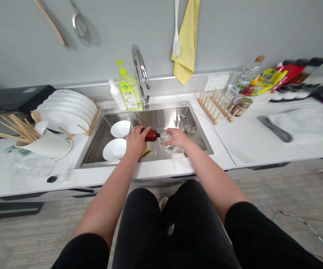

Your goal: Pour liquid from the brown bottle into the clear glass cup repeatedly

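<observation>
Over the steel sink [175,116] my left hand [135,141] grips a brown glass bottle [151,135] lying nearly level, its black neck pointing right. My right hand [176,137] holds a small clear glass [165,137], and the bottle's neck is right next to its rim. Whether they touch is hard to tell. Below my hands, two white bowls [114,149] rest on a wire rack [96,140] in the sink's left side. A yellow sponge [145,152] shows just under my left wrist.
A chrome faucet [140,67] and a green dish-soap bottle [129,90] stand behind the sink. White plates in a wooden rack and a white utensil holder with chopsticks sit left. A wooden rack, jars and packets sit right on the marble counter.
</observation>
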Tool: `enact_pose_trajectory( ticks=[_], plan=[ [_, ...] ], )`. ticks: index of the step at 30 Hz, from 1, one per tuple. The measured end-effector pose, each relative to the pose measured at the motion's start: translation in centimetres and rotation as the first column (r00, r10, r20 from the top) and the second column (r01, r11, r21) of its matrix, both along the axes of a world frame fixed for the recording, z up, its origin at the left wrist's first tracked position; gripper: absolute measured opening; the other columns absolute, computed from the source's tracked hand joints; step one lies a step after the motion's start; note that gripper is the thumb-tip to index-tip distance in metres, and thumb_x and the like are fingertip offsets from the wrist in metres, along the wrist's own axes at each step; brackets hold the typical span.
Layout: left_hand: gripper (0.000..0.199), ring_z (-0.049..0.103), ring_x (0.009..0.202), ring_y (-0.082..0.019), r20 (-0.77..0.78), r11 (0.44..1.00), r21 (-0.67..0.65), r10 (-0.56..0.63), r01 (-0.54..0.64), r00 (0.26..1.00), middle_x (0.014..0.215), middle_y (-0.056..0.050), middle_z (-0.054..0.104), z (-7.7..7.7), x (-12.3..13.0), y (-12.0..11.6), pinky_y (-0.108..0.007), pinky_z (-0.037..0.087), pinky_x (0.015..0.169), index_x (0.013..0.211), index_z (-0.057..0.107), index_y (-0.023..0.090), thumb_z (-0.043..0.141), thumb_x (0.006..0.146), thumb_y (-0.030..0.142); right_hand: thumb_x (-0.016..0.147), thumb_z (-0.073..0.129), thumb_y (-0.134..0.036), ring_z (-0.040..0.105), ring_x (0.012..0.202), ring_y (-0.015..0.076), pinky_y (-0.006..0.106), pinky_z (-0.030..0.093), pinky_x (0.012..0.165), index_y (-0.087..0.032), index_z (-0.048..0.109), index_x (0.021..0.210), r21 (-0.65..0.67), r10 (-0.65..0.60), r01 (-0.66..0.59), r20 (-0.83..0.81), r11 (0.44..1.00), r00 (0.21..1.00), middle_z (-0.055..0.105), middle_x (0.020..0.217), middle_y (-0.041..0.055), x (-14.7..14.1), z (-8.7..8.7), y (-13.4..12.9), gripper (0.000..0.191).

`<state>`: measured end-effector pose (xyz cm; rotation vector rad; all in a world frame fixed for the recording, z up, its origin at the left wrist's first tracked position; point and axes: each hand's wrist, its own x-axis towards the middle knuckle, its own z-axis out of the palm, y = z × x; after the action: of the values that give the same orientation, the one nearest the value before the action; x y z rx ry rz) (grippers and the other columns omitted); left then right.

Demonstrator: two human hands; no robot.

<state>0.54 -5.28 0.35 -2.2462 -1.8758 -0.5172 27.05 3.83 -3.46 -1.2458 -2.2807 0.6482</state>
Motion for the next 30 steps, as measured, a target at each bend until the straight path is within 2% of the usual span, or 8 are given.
enact_pose_trajectory(
  ticks=[30],
  plan=[
    [0.072,0.053,0.148,-0.04,-0.004,1.0,0.005,0.009,-0.009,1.0,0.158,-0.016,0.064,0.0,0.06,-0.01,-0.056,0.051,0.116,0.164,0.063,0.031,0.059,0.095,0.012,0.068,0.108,-0.043,0.077,0.104,0.0302,0.035,0.055,0.091,-0.023,0.079,0.119,-0.004,-0.004,0.004,0.012,1.0,1.0,0.084,0.118,0.0078,-0.04,0.21,-0.12,0.062]
  ],
)
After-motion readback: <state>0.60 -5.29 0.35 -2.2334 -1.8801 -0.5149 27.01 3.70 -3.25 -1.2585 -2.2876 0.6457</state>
